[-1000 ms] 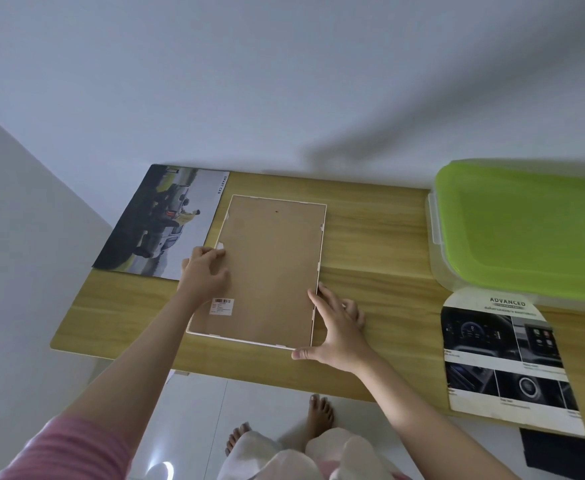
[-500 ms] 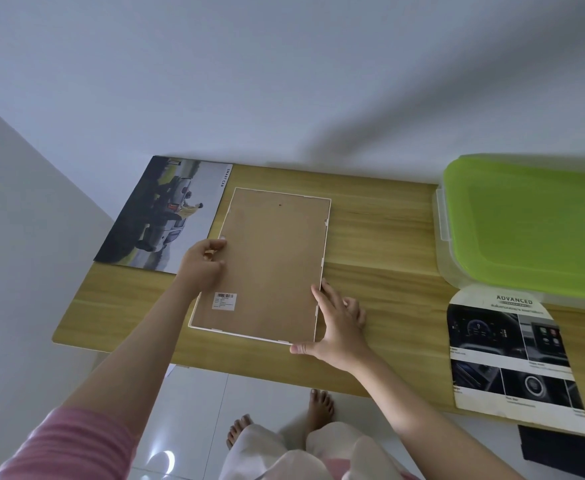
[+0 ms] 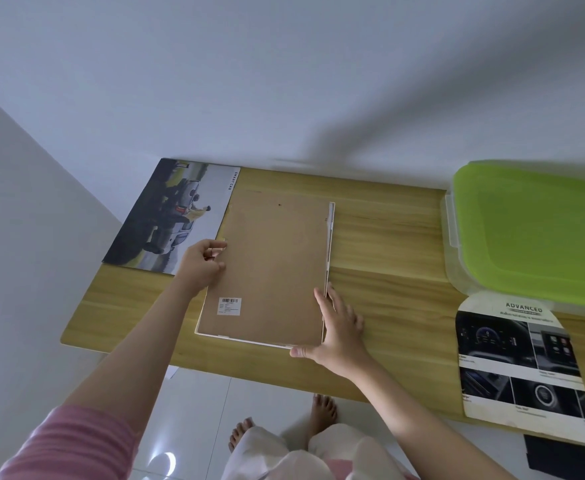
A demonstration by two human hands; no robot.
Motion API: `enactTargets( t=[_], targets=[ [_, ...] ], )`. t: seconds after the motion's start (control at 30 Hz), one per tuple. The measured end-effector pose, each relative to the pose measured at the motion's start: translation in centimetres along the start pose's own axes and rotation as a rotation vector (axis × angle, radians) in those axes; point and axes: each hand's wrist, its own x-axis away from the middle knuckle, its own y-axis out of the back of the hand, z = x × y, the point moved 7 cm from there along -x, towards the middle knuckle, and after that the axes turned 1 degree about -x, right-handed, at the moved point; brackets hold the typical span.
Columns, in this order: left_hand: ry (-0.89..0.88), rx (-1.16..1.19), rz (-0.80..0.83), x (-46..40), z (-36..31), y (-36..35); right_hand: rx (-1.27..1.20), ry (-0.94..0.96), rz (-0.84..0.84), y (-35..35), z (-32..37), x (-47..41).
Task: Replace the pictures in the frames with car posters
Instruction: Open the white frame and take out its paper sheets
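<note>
While left hand (image 3: 202,263) pinches barcoded frame back (image 3: 273,268), right hand (image 3: 339,327) flat; "SMART CAR" poster (image 3: 169,216) beside.

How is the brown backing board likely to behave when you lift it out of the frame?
The backing board looks thin and flat, so probably light and fairly stiff. The left hand pinches its edge alone, suggesting little weight. It may flex slightly.

frame (image 3: 270,268): face down on the counter (image 3: 388,244), about the middle, back board up
car poster (image 3: 173,216): flat on the counter just left of the frame, at the far left corner by the wall
lidded box (image 3: 533,230): far right of the counter
brochure (image 3: 523,365): right side, in front of the box, hanging over the near edge
left hand (image 3: 202,263): at the frame's left edge
right hand (image 3: 339,329): at the frame's near right corner
</note>
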Motion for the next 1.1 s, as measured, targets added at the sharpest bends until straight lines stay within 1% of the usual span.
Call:
enactTargets(
  t=[0.3, 0.43, 0.6, 0.73, 0.97, 1.1],
  targets=[
    [0.052, 0.135, 0.005, -0.3, 0.4, 0.9, -0.276, -0.070, -0.017, 0.0, 0.8, -1.0],
    [0.074, 0.199, 0.022, -0.1, 0.0, 1.1, -0.426, -0.147, -0.062, 0.1, 0.6, -1.7],
    [0.077, 0.276, 0.035, 0.2, 0.2, 1.4, -0.523, -0.191, -0.132, 0.9, 0.3, -2.4],
    [0.053, 0.312, 0.044, 0.3, -0.1, 1.7, -0.594, -0.203, -0.167, 1.0, 0.3, -2.8],
    [0.003, 0.339, 0.034, 0.2, -1.2, 2.7, -0.726, -0.184, -0.173, 0.9, 1.4, -3.1],
    [-0.055, 0.326, 0.028, 0.1, -2.6, 2.7, -0.739, -0.174, -0.218, 2.0, 1.8, -2.8]
  ],
)
